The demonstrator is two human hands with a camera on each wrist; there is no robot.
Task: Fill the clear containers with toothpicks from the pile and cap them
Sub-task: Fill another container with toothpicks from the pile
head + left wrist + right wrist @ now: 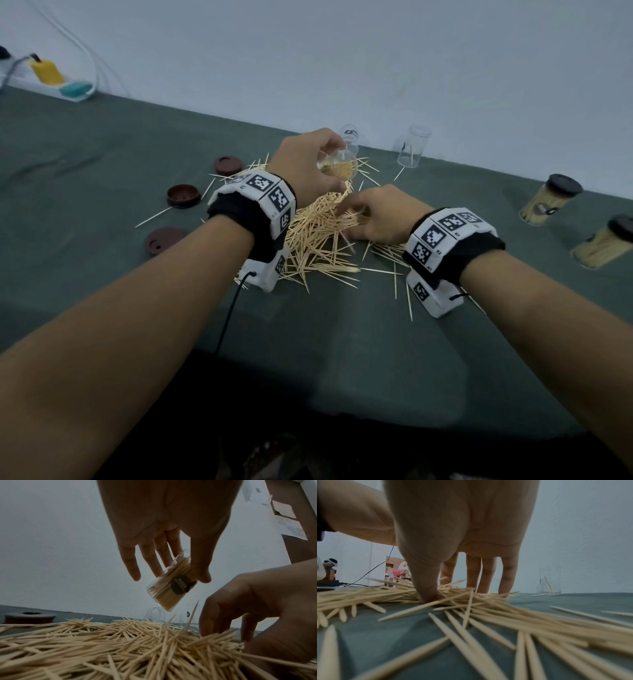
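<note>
My left hand [337,161] [169,573] holds a clear container [339,168] [169,586], partly full of toothpicks, tilted above the far side of the toothpick pile [318,240] [120,642] [488,608]. My right hand [346,222] [448,592] is down in the pile's right side, thumb and fingers closing round a bunch of toothpicks. An upright clear container [412,145] [549,582] with a couple of toothpicks stands at the back; another clear container [349,137] sits behind my left hand. Three brown caps [227,165], [183,195], [164,239] lie left of the pile.
Two filled, dark-capped containers [548,200], [604,241] lie at the right on the green tablecloth [102,154]. A power strip with yellow and teal plugs [51,78] sits at the back left by the wall. Loose toothpicks are scattered around the pile.
</note>
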